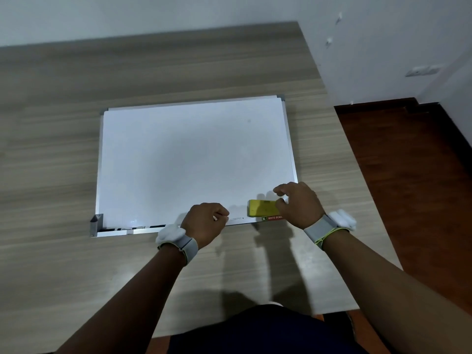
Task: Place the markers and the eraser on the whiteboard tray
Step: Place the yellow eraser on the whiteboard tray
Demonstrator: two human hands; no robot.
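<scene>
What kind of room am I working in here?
Probably a plain home or office room: a wood-grain table against a bare white wall, dark wooden floor, and a wall socket to the right.

Table (76,123): wood-grain laminate look, grey-brown streaks, matt w/ faint sheen near the front edge. Whiteboard (178,159): smooth white face, semi-gloss, soft shadows on it and one small bright glint at lower left. Frame (290,139): thin silvery metal, brushed look; grey plastic corner caps. Tray (112,233) along near edge: same pale metal look, smooth. Eraser (261,208): yellow, looked like hard plastic shell, slight shine on top. Red label strip (274,217) on frame: printed, flat finish. Wristbands (190,247): grey woven cloth, matt; white pods on them smooth plastic. Floor (408,162): red-brown wood, polished, low gloss. Wall (383,34): painted, matt, a bit rough.
</scene>
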